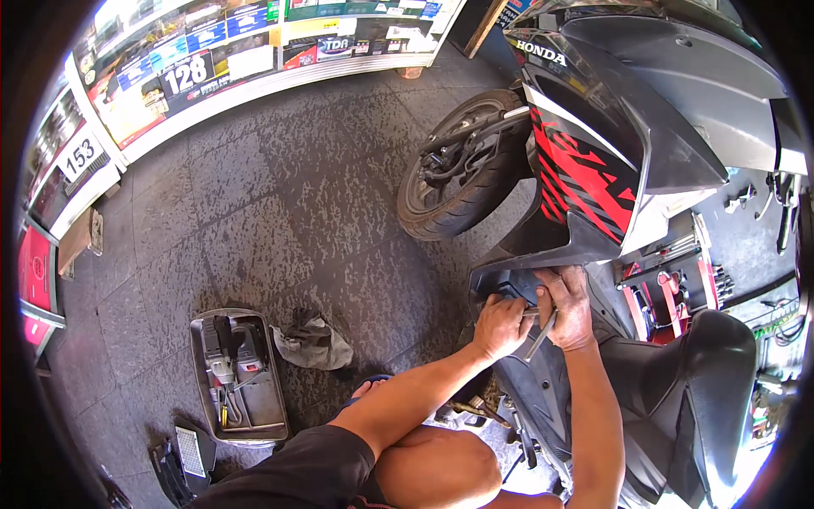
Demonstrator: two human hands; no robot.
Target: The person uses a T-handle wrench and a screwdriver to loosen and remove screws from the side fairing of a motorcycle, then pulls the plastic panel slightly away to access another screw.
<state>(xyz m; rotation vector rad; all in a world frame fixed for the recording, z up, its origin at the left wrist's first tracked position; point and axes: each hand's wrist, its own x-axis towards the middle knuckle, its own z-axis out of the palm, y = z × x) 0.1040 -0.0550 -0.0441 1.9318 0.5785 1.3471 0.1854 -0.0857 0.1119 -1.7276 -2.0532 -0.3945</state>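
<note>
Both my hands are at the scooter's (585,174) inner leg-shield panel, below the red, black and white side fairing. My left hand (502,327) is closed, with a short metal piece showing at its fingers. A slim metal rod (541,336) slants down from my right hand (566,307), whose fingers are curled around its upper part. Whether the rod and the short piece are one tool I cannot tell. The rod's working end, if it has one, is hidden by my fingers and the panel recess.
A metal tray (259,416) with a power tool (222,360) stands on the tiled floor, beside a grey rag (314,339). The front wheel (462,161) lies ahead, the black seat (716,382) at right. Red-handled tools (674,297) fill a rack beyond; a glass display case (186,72) runs along the back.
</note>
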